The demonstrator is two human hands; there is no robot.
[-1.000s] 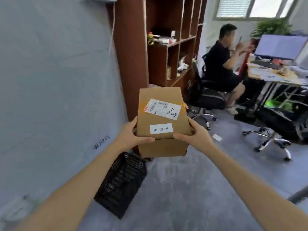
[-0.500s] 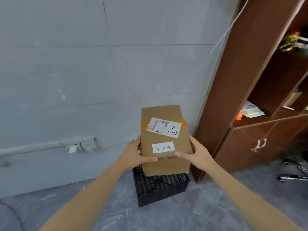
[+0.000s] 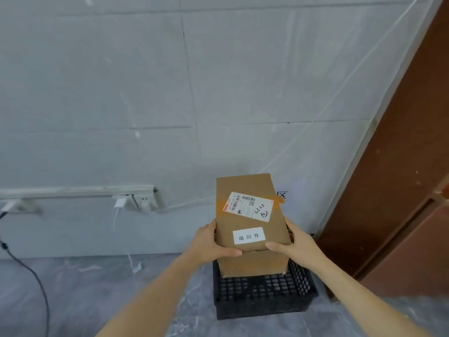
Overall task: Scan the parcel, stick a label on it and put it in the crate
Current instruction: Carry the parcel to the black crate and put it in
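A brown cardboard parcel (image 3: pixel 247 186) is held in the air between both hands, directly above a black lattice crate (image 3: pixel 264 295) on the floor. Its top carries a white shipping label (image 3: pixel 250 206) with a barcode and a smaller white label (image 3: pixel 248 235) with printed characters. My left hand (image 3: pixel 210 242) grips the parcel's left side, thumb on top. My right hand (image 3: pixel 294 243) grips its right side, thumb on the near edge. The parcel hides most of the crate's inside.
The crate stands on a grey marbled floor against a grey tiled wall (image 3: pixel 121 105). A brown wooden cabinet (image 3: pixel 393 203) rises just right of the crate. A socket strip with a white charger (image 3: pixel 120 203) and a black cable (image 3: pixel 31 276) lie to the left.
The view swung left from the office onto the wall corner. The parcel, held in both hands throughout, now sits centred over the crate, which looks closer and larger.
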